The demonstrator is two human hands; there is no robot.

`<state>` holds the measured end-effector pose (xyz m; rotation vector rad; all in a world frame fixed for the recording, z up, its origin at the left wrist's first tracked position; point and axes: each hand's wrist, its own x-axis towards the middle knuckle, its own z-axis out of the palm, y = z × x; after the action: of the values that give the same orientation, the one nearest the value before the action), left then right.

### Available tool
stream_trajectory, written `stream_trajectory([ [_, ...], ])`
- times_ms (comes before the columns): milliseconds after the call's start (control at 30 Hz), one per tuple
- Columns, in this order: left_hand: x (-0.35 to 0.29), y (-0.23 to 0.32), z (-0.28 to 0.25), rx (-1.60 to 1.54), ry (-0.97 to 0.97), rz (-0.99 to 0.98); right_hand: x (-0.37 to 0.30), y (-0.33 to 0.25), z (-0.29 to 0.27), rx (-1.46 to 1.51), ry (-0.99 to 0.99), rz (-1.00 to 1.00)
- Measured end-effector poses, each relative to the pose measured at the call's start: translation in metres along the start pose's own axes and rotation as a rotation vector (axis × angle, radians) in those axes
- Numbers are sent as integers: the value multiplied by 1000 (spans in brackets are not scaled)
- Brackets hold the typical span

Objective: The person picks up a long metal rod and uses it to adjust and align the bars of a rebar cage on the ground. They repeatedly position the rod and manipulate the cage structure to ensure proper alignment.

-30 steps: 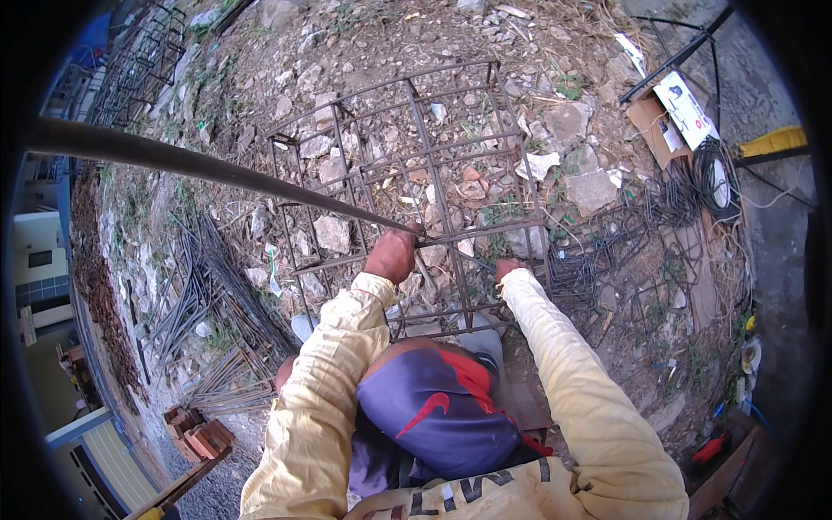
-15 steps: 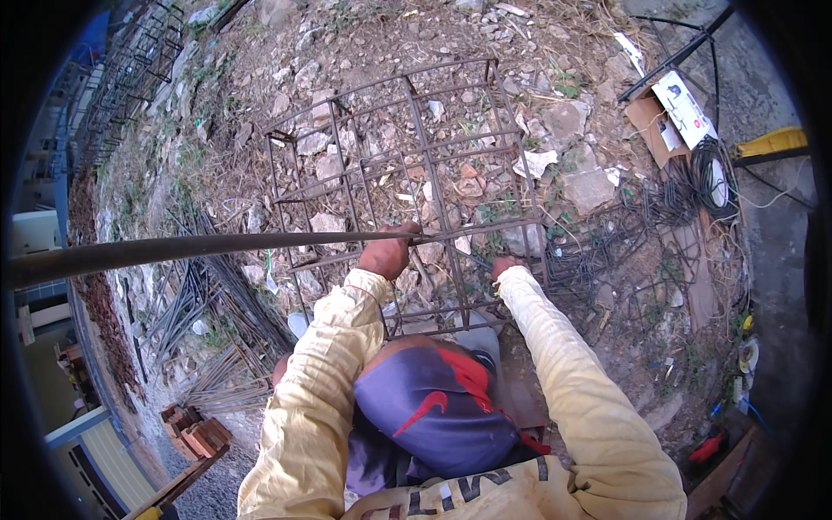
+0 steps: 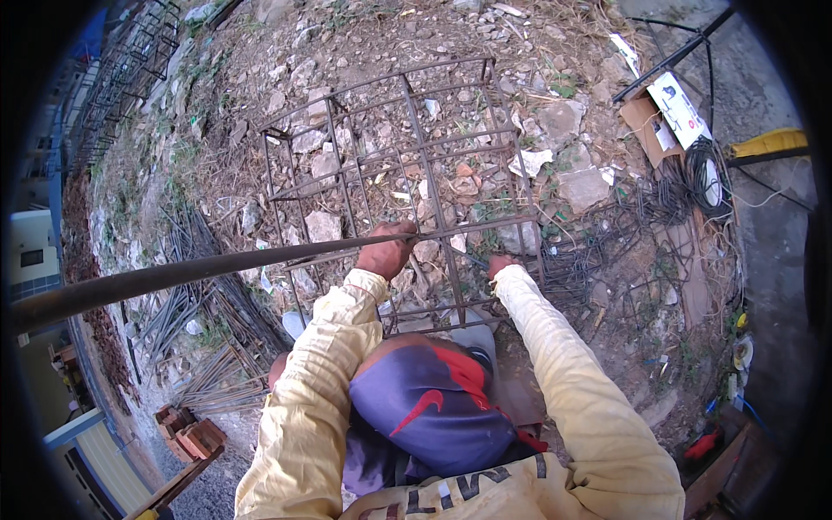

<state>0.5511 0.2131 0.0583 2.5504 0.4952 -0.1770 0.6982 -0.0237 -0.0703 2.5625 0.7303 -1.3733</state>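
Note:
A rusty reinforcing-bar cage (image 3: 423,152) lies on the rubble in front of me. A long steel bar (image 3: 173,276) slants in from the left edge to the cage's near half, growing thicker toward the left rim. My left hand (image 3: 387,251) is closed around this bar, close to where it meets a crossing of the cage bars. To its right, my right hand (image 3: 503,263) is closed on a slim dark tool (image 3: 468,257) that points at the same crossing. The tool's kind is too small to tell, and its handle is hidden in my fist.
Loose thin rods (image 3: 186,299) lie in a heap at the left, with red bricks (image 3: 191,435) below them. At the right are coiled black cable (image 3: 706,178), a cardboard piece (image 3: 648,130) and tangled wire (image 3: 598,260). Stones (image 3: 583,189) cover the ground around the cage.
The long bar's left end has swung lower in the view. Both hands stay close to the same crossing, and the whole scene has shifted slightly.

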Motion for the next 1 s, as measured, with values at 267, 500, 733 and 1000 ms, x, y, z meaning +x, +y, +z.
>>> stream_trajectory([
  [267, 0, 7, -3, 13, -12, -12, -21, 7, 9, 139, 201, -194],
  [500, 1, 9, -4, 0, -15, -26, -94, -3, -37, 557, 321, -511],
  [733, 0, 6, -1, 5, 4, -12, -124, -10, -94, 756, 725, -390],
  [1000, 3, 7, -1, 22, -66, -33, -131, -35, -145, 421, 815, -264],
])
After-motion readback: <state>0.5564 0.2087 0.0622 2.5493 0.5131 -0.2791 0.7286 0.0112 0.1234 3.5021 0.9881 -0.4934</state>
